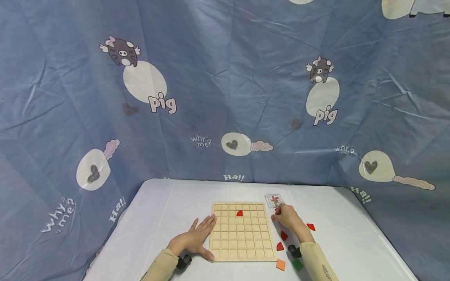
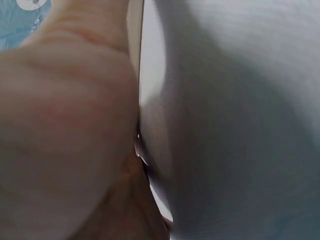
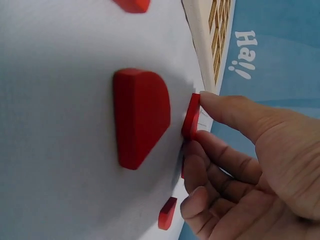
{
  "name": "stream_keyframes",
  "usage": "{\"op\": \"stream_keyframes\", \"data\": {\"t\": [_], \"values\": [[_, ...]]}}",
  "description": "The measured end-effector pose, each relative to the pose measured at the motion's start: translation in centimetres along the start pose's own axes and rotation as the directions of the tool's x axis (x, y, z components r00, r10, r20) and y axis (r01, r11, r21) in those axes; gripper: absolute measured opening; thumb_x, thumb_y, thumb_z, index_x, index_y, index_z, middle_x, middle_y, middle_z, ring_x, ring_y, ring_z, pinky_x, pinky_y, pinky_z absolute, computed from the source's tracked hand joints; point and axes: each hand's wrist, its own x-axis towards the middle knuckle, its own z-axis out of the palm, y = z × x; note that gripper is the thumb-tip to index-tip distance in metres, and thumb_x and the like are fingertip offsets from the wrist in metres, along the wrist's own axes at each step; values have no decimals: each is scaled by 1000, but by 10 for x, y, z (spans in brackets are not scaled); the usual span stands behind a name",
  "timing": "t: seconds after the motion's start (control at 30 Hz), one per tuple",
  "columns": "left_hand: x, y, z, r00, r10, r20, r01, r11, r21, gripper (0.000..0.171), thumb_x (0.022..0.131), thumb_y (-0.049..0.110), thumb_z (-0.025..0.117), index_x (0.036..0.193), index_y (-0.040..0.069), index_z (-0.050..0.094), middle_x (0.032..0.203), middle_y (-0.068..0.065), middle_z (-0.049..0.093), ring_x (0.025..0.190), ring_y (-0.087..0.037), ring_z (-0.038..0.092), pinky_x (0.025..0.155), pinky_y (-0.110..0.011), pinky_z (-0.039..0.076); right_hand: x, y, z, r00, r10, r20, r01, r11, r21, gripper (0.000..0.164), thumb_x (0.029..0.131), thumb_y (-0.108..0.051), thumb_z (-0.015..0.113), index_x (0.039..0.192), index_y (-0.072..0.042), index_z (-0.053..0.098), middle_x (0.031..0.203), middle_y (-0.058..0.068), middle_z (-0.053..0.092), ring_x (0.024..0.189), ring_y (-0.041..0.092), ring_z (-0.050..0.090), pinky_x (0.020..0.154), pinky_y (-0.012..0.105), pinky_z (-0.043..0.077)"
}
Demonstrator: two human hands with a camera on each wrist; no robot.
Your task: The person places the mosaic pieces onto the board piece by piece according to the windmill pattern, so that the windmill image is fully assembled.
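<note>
A wooden grid board (image 1: 244, 235) lies flat on the white table, with one red quarter-circle block (image 1: 240, 213) in a cell of its upper part. My left hand (image 1: 195, 237) rests along the board's left edge, its fingers spread and thumb at the near corner. Off the board's right side, my right hand (image 1: 287, 217) pinches a red block (image 3: 191, 116) between thumb and index finger, close over the table. In the right wrist view a larger-looking red quarter-circle block (image 3: 142, 117) lies nearer the camera. The left wrist view (image 2: 65, 140) is mostly filled by the hand.
A printed grid card (image 1: 272, 200) with a red pinwheel figure lies beyond the right hand. Right of the board lie red blocks (image 1: 284, 235), an orange square block (image 1: 280, 265) and a green square block (image 1: 297, 265). A blue patterned curtain (image 1: 225, 89) surrounds the table.
</note>
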Motion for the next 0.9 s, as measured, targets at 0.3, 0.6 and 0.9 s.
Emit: {"op": "stream_keyframes", "data": {"t": [0.3, 0.6, 0.9], "values": [[1, -1, 1, 1000, 1, 2, -1, 1000, -4, 137, 58, 72, 71, 155, 3, 3, 163, -14, 0, 151, -32, 4, 119, -60, 1, -1, 1, -3, 989, -147, 24, 146, 989, 30, 20, 75, 7, 68, 89, -6, 67, 83, 1, 64, 74, 13, 51, 69, 31, 46], [0, 0, 0, 1000, -1, 6, 2, 1000, -5, 135, 59, 71, 71, 155, 3, 3, 163, -14, 0, 151, -32, 4, 119, -60, 1, -4, 3, -2, 989, -146, 34, 145, 989, 27, 24, 72, 9, 65, 90, -8, 68, 86, 1, 63, 76, 13, 52, 70, 31, 47], [0, 1, 0, 1000, -5, 8, 5, 1000, -13, 135, 59, 70, 72, 155, 3, 3, 163, -14, 0, 151, -32, 4, 119, -60, 1, -4, 5, -2, 990, -139, 35, 137, 990, 38, 22, 75, 6, 67, 93, -7, 68, 87, 3, 59, 76, 15, 50, 67, 30, 44]]}}
